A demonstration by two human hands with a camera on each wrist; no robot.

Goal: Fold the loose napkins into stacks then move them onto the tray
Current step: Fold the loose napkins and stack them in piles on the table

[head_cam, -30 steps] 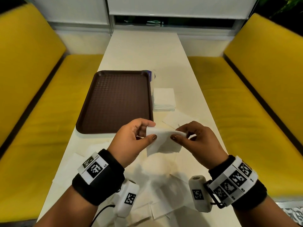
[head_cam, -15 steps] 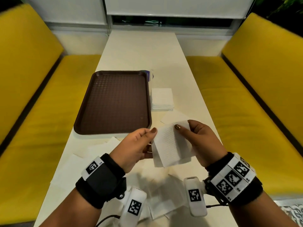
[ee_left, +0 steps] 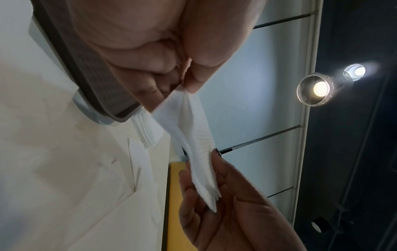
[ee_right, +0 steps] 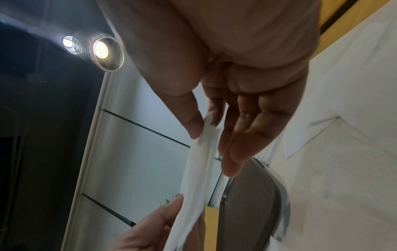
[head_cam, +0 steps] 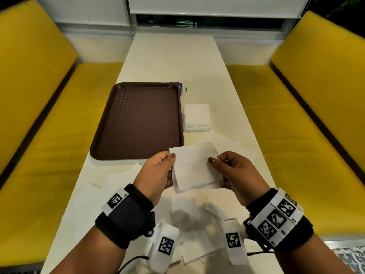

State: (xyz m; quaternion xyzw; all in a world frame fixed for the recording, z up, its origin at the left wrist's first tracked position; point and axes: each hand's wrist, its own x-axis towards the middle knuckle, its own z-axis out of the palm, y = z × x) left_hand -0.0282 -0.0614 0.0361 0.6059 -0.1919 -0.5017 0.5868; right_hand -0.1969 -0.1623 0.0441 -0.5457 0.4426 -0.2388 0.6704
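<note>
A folded white napkin (head_cam: 194, 167) hangs in the air above the table, held between both hands. My left hand (head_cam: 158, 173) pinches its left edge with thumb and fingers; my right hand (head_cam: 235, 172) pinches its right edge. The wrist views show the same napkin (ee_left: 193, 135) (ee_right: 197, 173) edge-on between thumbs and fingers. A brown tray (head_cam: 138, 121) lies on the table's left half, nothing on it. A stack of folded napkins (head_cam: 196, 117) sits just right of the tray. Loose unfolded napkins (head_cam: 110, 182) lie scattered on the near table under my wrists.
The white table (head_cam: 173, 56) runs away from me between two yellow benches (head_cam: 39, 115) (head_cam: 306, 107). A small blue-and-white packet (head_cam: 182, 89) lies at the tray's far right corner. More loose napkins (head_cam: 231, 145) lie right of my hands.
The napkin went from a narrow folded strip pulled between my thumbs to a flat square turned face up. Both hands shifted slightly and hold its side edges.
</note>
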